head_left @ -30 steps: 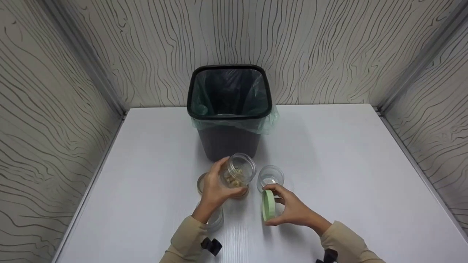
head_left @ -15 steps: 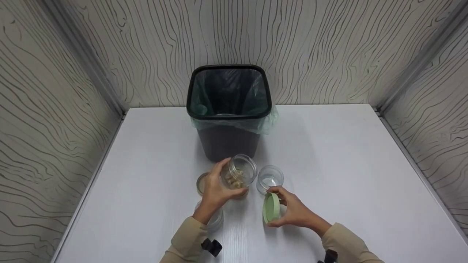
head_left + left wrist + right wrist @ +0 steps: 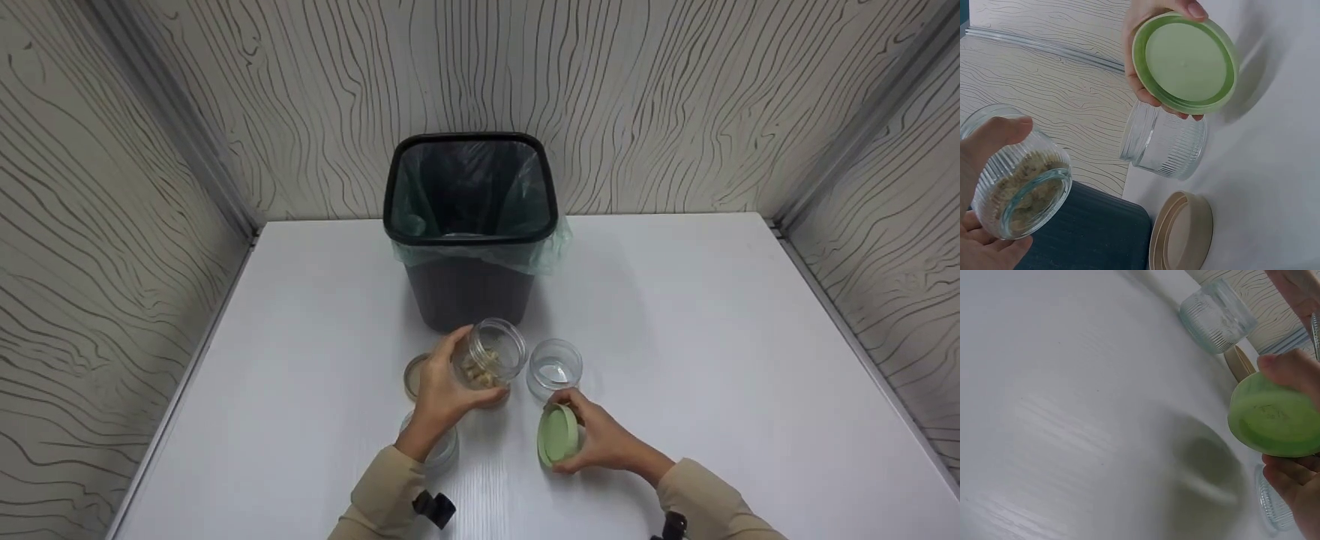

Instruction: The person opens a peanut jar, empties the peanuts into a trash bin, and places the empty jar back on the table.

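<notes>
My left hand [image 3: 442, 382] grips a clear ribbed glass jar [image 3: 1022, 185], tilted and without a lid, above the table. Pale tan chunks [image 3: 481, 367] lie inside it; their kind is not clear. Fingers and thumb of my right hand [image 3: 604, 435] hold a round green lid [image 3: 559, 436] by its edge, its hollow inner side visible in the left wrist view. Just beyond that hand a glass jar [image 3: 555, 366] stands open on the table. One more glass jar [image 3: 444, 454] sits near my left wrist, partly hidden by the forearm.
A black bin [image 3: 472, 289] with a green liner bag stands behind the jars. One beige lid [image 3: 415, 375] lies left of my left hand. Another beige lid [image 3: 496, 401] is mostly hidden under the held jar. Patterned panels [image 3: 480, 67] enclose the white table [image 3: 690, 322].
My right hand has turned the green lid, showing more of its inner side to the head view, and moved slightly nearer to me. The left hand with its jar has barely shifted.
</notes>
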Tool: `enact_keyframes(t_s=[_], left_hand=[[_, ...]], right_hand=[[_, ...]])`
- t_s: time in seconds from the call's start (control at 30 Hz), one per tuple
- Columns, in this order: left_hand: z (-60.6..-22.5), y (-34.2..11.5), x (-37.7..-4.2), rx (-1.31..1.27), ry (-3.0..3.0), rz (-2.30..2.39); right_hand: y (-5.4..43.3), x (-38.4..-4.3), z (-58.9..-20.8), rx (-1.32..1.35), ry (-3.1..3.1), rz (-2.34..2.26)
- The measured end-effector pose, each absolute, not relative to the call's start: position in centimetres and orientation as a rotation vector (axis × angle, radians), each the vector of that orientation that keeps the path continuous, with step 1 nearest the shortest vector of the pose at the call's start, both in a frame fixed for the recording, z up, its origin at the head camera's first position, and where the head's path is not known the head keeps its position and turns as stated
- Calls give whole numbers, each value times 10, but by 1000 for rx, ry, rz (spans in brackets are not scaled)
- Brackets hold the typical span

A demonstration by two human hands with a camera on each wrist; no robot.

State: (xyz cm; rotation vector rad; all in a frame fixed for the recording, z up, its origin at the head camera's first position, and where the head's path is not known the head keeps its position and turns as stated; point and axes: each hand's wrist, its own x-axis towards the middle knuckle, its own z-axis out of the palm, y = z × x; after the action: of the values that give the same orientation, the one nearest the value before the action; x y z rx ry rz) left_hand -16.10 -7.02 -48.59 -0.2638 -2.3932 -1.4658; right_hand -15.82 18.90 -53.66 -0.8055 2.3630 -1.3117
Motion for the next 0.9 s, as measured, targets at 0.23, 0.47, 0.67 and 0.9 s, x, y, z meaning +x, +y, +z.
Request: enact_keyframes(t_s=[0.23,0.47,0.67,0.9], left_hand=[[-487,-71,-161,-270,-2373,-1462],[-488,-71,-160,-265,-2360,-1468],[-487,-71,-160,-251,-2367,-1482],[-487,-72,-159,-255,-2408,-1470]], right_hand=[[190,-161,-546,-834,2379,-1359],[189,-161,-555,-820,2399,-1368],[192,-161,-559,-852,2466,-1313],[195,-161,-561,-847,2513,-1176]])
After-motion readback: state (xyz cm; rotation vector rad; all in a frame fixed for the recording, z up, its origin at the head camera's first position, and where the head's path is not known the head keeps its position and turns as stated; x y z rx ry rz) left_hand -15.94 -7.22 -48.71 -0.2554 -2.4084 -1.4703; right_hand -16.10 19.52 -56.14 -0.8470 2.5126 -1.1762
